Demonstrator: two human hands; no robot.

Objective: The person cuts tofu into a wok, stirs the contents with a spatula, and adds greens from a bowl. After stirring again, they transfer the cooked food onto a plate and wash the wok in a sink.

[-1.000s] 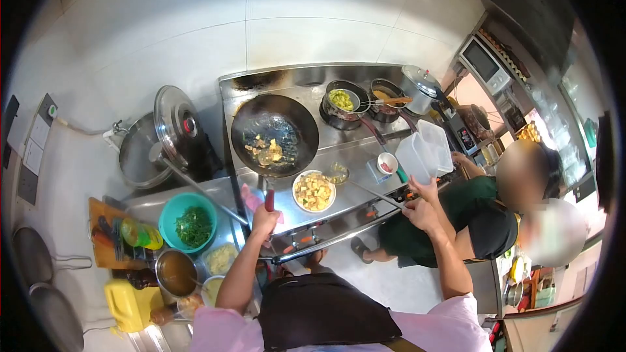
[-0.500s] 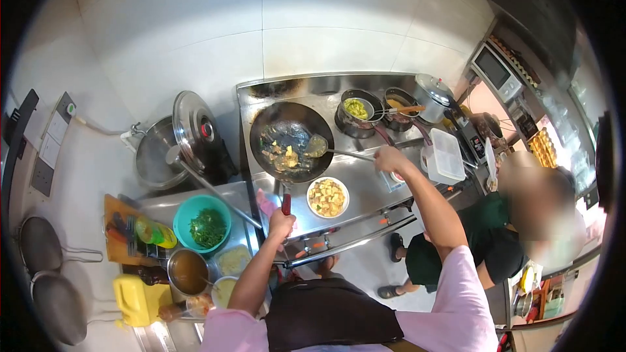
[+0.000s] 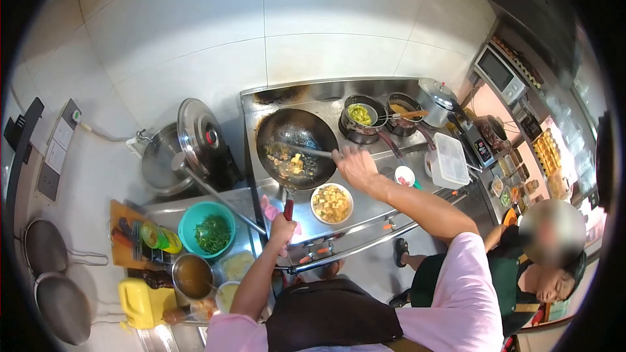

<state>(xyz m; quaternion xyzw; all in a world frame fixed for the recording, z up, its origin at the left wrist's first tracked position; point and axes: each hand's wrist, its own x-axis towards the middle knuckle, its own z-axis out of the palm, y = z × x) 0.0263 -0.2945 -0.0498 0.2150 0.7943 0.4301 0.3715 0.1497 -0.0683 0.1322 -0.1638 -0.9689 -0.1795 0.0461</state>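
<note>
A dark wok [image 3: 306, 132] sits on the steel stove, tilted slightly, with pieces of yellow and brown food [image 3: 295, 164] in its lower part. My left hand [image 3: 282, 231] is wrapped round the wok's red handle [image 3: 288, 208], with a pink cloth [image 3: 268, 211] beside it. Over the wok's right rim, my right hand [image 3: 357, 164] grips the metal ladle handle [image 3: 314, 152]; the ladle's head is hard to make out among the food at the left. Just below the wok stands a white bowl [image 3: 332, 203] full of cubed yellowish food.
Two small pots [image 3: 362, 117] and a pressure cooker [image 3: 437, 96] line the stove's back right, near a clear plastic box [image 3: 450, 161]. At left are a teal bowl of greens [image 3: 207, 229], a sauce pot [image 3: 192, 276] and a yellow jug [image 3: 145, 303]. Another person [image 3: 502, 274] stands at right.
My right hand has moved left to the wok's edge, pushing the ladle toward the wok's left side. A small white bowl now shows at right. The other person has shifted.
</note>
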